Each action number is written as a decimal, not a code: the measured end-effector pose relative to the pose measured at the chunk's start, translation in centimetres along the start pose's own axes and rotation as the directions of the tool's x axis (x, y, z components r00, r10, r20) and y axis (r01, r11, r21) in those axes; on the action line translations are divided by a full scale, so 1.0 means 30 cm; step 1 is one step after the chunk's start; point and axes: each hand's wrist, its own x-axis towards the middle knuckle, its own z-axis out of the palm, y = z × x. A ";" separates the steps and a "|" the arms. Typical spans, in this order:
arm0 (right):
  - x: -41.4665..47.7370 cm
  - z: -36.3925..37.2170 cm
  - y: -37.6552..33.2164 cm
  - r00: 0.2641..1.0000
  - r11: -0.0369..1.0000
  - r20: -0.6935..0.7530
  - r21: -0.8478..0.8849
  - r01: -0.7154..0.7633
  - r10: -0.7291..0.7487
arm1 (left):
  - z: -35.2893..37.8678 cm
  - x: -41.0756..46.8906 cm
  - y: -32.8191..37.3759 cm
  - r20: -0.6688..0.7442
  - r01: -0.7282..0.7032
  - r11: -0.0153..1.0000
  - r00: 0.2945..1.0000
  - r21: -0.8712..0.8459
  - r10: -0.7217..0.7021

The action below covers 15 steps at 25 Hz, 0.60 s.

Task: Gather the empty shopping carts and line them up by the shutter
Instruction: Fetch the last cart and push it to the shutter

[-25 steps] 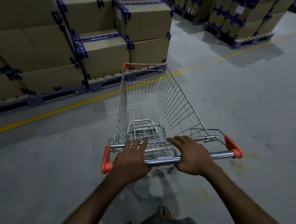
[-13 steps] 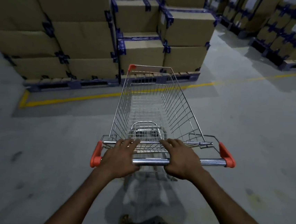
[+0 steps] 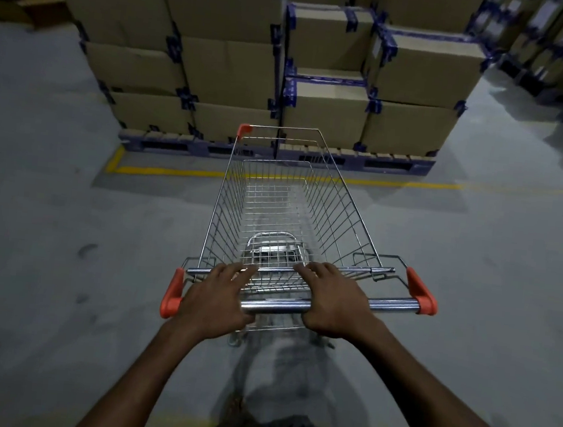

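The view has swung round since half a second ago: the shopping cart [image 3: 289, 221] now noses straight at the stacked cardboard boxes [image 3: 225, 70] on their pallets [image 3: 354, 158], and the corner of the yellow floor line [image 3: 174, 172] has come into sight at left. The chrome wire basket is empty, with orange caps [image 3: 422, 292] at the handle [image 3: 391, 304] ends, out on the grey concrete floor [image 3: 65, 227]. The right hand [image 3: 333, 301] wraps the handle, thumb under — the left hand [image 3: 213, 296] presses its palm on it, fingers stretched forward.
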 end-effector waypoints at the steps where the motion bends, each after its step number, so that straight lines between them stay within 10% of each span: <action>1: 0.002 0.000 -0.010 1.000 1.000 0.010 -0.001 0.017 -0.017 | 0.002 -0.021 -0.004 -0.011 0.014 1.000 1.000 -0.004 -0.014; 15: 0.083 0.072 -0.331 0.965 0.966 0.050 0.026 0.256 -0.257 | -0.005 -0.323 -0.257 -0.039 0.229 0.972 0.972 -0.050 -0.231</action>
